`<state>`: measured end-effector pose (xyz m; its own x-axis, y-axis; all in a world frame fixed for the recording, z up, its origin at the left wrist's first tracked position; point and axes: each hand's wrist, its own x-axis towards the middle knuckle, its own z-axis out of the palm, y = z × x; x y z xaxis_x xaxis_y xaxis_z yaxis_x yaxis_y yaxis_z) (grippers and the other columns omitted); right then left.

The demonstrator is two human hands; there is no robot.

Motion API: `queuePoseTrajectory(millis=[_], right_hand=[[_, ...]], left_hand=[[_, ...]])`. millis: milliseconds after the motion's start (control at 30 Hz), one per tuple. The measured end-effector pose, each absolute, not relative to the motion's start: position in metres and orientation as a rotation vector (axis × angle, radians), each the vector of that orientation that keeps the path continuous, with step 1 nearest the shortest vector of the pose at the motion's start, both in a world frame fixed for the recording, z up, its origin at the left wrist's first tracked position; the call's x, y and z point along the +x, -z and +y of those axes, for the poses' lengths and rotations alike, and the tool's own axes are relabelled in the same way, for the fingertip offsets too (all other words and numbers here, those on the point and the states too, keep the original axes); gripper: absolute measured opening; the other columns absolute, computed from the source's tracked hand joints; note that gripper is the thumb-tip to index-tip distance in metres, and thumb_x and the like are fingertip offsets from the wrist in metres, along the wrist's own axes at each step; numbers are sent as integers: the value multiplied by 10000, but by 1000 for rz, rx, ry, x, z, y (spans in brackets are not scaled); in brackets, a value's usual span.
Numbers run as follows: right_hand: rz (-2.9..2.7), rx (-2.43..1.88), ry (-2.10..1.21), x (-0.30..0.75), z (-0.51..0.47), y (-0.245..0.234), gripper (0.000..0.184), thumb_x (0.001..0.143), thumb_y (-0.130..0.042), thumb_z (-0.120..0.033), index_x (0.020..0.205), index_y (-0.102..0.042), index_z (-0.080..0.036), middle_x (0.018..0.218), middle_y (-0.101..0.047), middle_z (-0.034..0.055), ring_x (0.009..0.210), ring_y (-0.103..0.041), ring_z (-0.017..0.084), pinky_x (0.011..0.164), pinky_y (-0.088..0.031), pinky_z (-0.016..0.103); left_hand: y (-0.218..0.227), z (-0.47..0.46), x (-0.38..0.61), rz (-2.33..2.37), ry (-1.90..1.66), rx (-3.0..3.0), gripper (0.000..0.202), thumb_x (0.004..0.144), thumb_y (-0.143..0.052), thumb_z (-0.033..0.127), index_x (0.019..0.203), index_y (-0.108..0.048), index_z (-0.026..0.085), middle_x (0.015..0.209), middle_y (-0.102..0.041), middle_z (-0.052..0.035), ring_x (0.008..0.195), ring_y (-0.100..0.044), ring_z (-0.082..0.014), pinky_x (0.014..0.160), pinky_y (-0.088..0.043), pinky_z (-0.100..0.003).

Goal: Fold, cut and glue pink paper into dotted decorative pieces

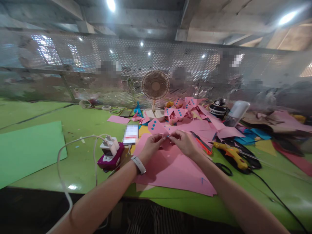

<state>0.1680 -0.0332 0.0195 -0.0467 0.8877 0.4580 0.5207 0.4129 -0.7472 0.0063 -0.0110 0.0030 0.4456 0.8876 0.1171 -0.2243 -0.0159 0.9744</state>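
Over a stack of pink paper sheets (168, 172), both of my hands meet at a folded pink paper piece (156, 126) with blue diamond shapes on it. My left hand (155, 142), a pale band on its wrist, pinches the near edge of this piece. Close beside it, the fingertips of my right hand (182, 141) are pinched together at the paper. A tiny bluish bit shows between the fingertips, too small to name. More pink paper pieces with blue diamonds (175, 113) lie heaped just beyond.
Right of the sheets lie an orange cutter (204, 146), a yellow glue gun (230, 154) with a black cord, and black-handled scissors (224, 169). Leftward are a phone (131, 134), a purple power block with chargers (110, 159) and a green sheet (31, 149). A fan (155, 85) stands behind.
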Motion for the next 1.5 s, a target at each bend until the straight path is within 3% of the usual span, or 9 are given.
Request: queuePoseTrajectory(millis=[300, 433, 633, 767, 967, 1300, 1500], right_hand=[[-1599, -1153, -685, 172, -27, -15, 133, 748, -578, -295, 768, -623, -172, 642, -622, 12, 571, -590, 143, 551, -498, 267], [-1506, -1168, -760, 177, -29, -24, 224, 716, -601, -304, 883, -608, -155, 657, -602, 3, 551, -561, 123, 481, -467, 230], [-1644, -1270, -768, 179, -34, -31, 209, 699, -553, -229, 854, -654, -134, 643, -614, 7, 498, -523, 89, 442, -403, 190], [-1683, -1266, -746, 180, -32, -27, 177, 681, -547, -221, 785, -660, -131, 647, -626, 12, 499, -531, 94, 469, -421, 204], [-1706, -1258, -728, 180, -31, -24, 206, 692, -531, -210, 822, -664, -121, 691, -642, 31, 529, -544, 109, 509, -446, 229], [-1746, -1260, -716, 172, -40, -31, 183, 713, -542, -182, 841, -658, -123, 694, -644, 29, 552, -569, 116, 536, -451, 235], [-1757, -1241, -722, 172, -39, -28, 181, 716, -546, -183, 847, -659, -128, 710, -655, 35, 560, -573, 120, 549, -458, 241]], left_hand=[[-8, -15, 6, 677, -1043, 1325, 364, 727, -669, 469, 866, -662, 133, 764, -637, -43, 659, -570, -135, 655, -481, -283], [-8, -13, 6, 703, -1075, 1354, 352, 746, -644, 477, 798, -643, 128, 676, -598, -22, 598, -546, -122, 621, -468, -274], [-5, -9, 7, 682, -1133, 1373, 336, 755, -645, 430, 846, -643, 106, 738, -604, -40, 639, -528, -120, 613, -443, -251], [-7, -11, 8, 698, -1143, 1376, 325, 745, -655, 422, 828, -646, 108, 725, -599, -29, 626, -516, -112, 599, -429, -237], [-5, -11, 7, 674, -1095, 1349, 313, 730, -681, 380, 894, -659, 114, 823, -641, -59, 714, -559, -138, 647, -427, -246], [-8, -13, 7, 727, -1157, 1279, 269, 641, -757, 341, 670, -668, 89, 662, -625, -40, 598, -504, -102, 555, -367, -209], [-5, -10, 6, 756, -1172, 1284, 272, 605, -774, 348, 630, -664, 100, 615, -615, -21, 567, -489, -98, 536, -349, -209]])
